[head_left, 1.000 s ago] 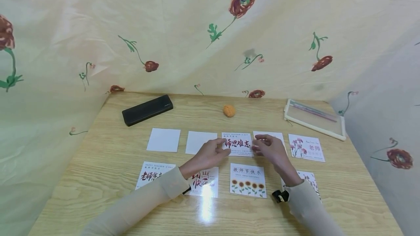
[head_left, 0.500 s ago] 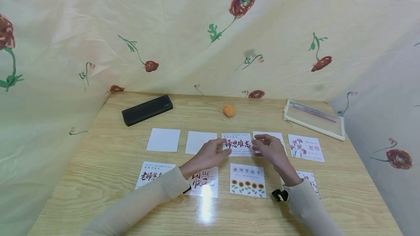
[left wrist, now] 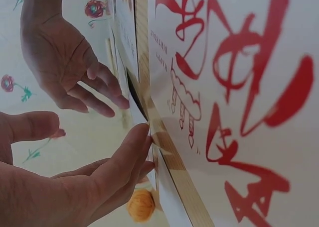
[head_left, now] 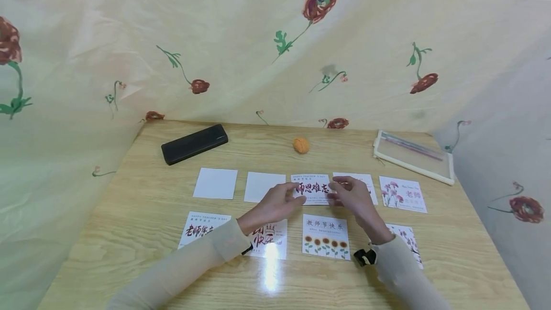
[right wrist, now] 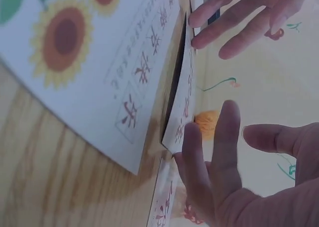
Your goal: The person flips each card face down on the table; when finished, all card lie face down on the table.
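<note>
The middle back-row card [head_left: 312, 188], white with red brush-style Chinese characters, lies between both hands in the head view. My left hand [head_left: 277, 201] has its fingertips at the card's left edge, thumb held apart. At the opposite edge are the fingers of my right hand [head_left: 354, 195], also with the thumb apart. In the right wrist view, the card [right wrist: 183, 100] shows a dark shadow under its near edge. Just in front lies a sunflower card [head_left: 325, 237]. My left forearm partly covers a red-lettered card [head_left: 275, 240] in the front row.
Two blank white cards [head_left: 215, 183] lie at back left. A purple-flower card [head_left: 402, 195] is at back right. Behind the cards are a black case [head_left: 195, 144], a small orange ball-like object [head_left: 301, 145] and a clear zip pouch [head_left: 413, 154]. Floral cloth [head_left: 241, 51] hangs behind the table.
The head view has shifted very slightly. My right wrist has edged a little left; both hands stay at the sides of the same card.
</note>
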Demonstrator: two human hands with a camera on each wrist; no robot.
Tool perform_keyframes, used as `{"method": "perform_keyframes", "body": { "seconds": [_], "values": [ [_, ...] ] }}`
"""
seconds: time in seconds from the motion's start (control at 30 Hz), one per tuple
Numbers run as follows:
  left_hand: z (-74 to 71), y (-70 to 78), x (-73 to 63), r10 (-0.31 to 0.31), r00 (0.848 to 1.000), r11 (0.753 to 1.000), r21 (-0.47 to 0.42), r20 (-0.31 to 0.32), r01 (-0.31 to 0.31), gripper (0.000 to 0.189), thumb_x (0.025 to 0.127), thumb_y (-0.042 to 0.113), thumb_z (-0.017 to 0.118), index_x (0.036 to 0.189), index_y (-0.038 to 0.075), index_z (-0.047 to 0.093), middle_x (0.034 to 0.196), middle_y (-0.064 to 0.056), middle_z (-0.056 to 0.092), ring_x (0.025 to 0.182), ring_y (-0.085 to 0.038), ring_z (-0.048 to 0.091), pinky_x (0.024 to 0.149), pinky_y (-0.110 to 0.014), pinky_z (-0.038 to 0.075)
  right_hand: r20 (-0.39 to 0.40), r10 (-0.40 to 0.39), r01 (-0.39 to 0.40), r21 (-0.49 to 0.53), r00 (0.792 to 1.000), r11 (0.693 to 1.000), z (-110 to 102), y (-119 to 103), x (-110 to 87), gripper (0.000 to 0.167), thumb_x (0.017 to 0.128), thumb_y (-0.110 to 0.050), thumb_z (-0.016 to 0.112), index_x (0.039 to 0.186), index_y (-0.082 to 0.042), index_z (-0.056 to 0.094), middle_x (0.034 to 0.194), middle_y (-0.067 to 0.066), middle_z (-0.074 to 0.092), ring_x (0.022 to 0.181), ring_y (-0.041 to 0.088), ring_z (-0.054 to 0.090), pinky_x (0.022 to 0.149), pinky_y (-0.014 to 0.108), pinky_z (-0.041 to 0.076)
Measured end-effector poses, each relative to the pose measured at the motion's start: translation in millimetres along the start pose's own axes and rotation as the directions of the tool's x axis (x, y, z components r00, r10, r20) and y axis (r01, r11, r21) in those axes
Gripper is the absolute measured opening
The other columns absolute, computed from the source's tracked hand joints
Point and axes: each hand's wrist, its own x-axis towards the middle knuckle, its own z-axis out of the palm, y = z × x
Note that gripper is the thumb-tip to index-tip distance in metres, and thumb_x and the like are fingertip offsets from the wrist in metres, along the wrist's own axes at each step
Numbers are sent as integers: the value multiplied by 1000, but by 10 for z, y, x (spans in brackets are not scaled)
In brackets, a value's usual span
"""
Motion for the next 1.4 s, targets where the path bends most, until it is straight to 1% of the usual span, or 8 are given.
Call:
{"method": "perform_keyframes", "body": {
  "seconds": [0.2, 0.37, 0.63, 0.77, 0.9, 1.17, 1.27, 1.4],
  "values": [
    [-9, -15, -1, 20, 1000, 1000, 18, -3, -20, 61, 106, 38, 56, 157, 7, 44, 153, -20, 56, 138, -38, 58, 111, -55, 51, -44, -45, 44, -20, 998, 999, 50, -32, -13, 52, 104, -18, 61, 147, 8, 49, 131, 32, 65, 94, 19, 73, 78, 31, 65],
    [-8, -22, 2, 18, 1000, 1000, 3, -5, -18, 60, 106, 38, 55, 157, 8, 44, 157, -17, 53, 139, -37, 58, 112, -53, 51, -71, -58, 57, -19, 996, 998, 98, -54, 8, 50, 101, -16, 61, 144, 8, 53, 120, 27, 69, 86, 18, 73, 75, 32, 66],
    [16, -15, 16, 7, 1000, 1000, -13, -9, -7, 59, 106, 37, 57, 157, 9, 45, 158, -15, 52, 139, -36, 59, 113, -51, 51, -74, -49, 49, -15, 996, 999, 150, -62, 30, 54, 101, -18, 59, 147, 7, 49, 124, 28, 65, 83, 17, 72, 73, 31, 66],
    [19, -9, 11, 7, 1000, 1000, -10, -1, -7, 61, 105, 37, 58, 158, 9, 44, 159, -16, 50, 139, -36, 58, 113, -51, 51, -102, -35, 30, -50, 994, 998, 176, -54, 36, 53, 101, -21, 60, 147, 5, 50, 122, 26, 65, 81, 18, 72, 70, 30, 65],
    [28, -8, 6, 1, 1000, 1000, -15, 11, 0, 63, 105, 39, 57, 159, 8, 42, 159, -17, 50, 140, -36, 58, 114, -51, 50, -116, -25, 19, -53, 993, 998, 176, -47, 31, 53, 101, -22, 60, 146, 4, 52, 119, 24, 66, 86, 19, 71, 71, 30, 65],
    [44, -9, -4, 4, 1000, 1000, -20, 14, -4, 62, 105, 39, 58, 158, 11, 43, 161, -16, 47, 141, -37, 57, 116, -51, 48, -121, -82, 81, -12, 989, 997, 39, -103, 28, 51, 102, -18, 59, 146, 7, 50, 121, 24, 67, 80, 11, 69, 69, 30, 64],
    [60, -7, -16, 22, 1000, 1000, 22, 17, -22, 62, 105, 40, 58, 158, 11, 43, 159, -19, 50, 141, -38, 56, 116, -52, 48, -120, -100, 99, -12, 988, 995, -15, -124, 33, 47, 104, -17, 59, 145, 6, 53, 124, 24, 66, 81, 6, 69, 66, 27, 63],
    [93, 4, -34, 80, 997, 991, 104, 16, -81, 65, 106, 43, 57, 159, 9, 41, 157, -19, 53, 143, -36, 54, 119, -50, 45, -80, -113, 112, -14, 990, 994, -59, -136, 37, 42, 106, -15, 56, 143, 4, 56, 126, 25, 67, 82, 5, 69, 66, 24, 61]
  ]
}}
